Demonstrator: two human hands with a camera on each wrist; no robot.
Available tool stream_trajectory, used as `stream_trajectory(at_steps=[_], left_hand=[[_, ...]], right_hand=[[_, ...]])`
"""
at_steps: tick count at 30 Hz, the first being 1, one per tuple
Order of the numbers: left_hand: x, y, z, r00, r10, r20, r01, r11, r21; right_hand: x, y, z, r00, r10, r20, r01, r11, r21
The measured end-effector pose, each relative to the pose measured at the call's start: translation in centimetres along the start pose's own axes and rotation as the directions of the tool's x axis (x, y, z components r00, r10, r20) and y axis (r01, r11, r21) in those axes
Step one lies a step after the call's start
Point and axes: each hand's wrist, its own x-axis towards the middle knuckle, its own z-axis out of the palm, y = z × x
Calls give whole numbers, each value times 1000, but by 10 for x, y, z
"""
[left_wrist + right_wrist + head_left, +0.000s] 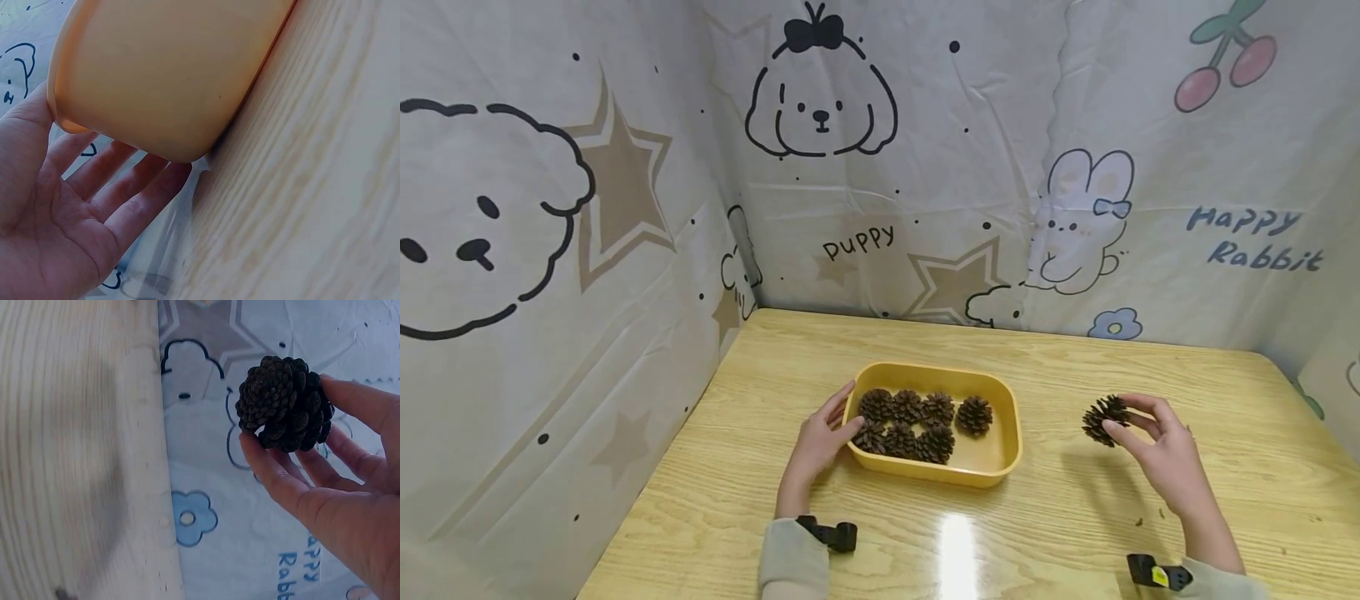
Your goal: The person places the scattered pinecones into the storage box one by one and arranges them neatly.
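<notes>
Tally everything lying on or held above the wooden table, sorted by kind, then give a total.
Pine cones in the yellow tray: 7
Pine cone held by the right hand: 1
Yellow tray, its end touched by the left hand: 1
Total: 9 things

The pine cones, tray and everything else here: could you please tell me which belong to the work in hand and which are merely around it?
In use:
- pine cone pinched by the right hand
- yellow tray, steadied by the left hand
- pine cones in the tray

Merely around:
- wooden table
- cartoon-print backdrop
</notes>
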Motion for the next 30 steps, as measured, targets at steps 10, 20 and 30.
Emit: stream_trajectory(at_steps=[10, 20, 30], left_hand=[[3, -6, 0, 1000, 8, -3, -8, 1000, -8], [18, -36, 4, 999, 27, -22, -28, 1000, -11], [17, -35, 3, 999, 25, -23, -25, 1000, -17]], right_hand=[[1, -36, 41, 973, -221, 57, 216, 973, 84], [4, -51, 78, 920, -362, 149, 355, 932, 72], [7, -58, 102, 790, -566, 236, 601, 790, -116]])
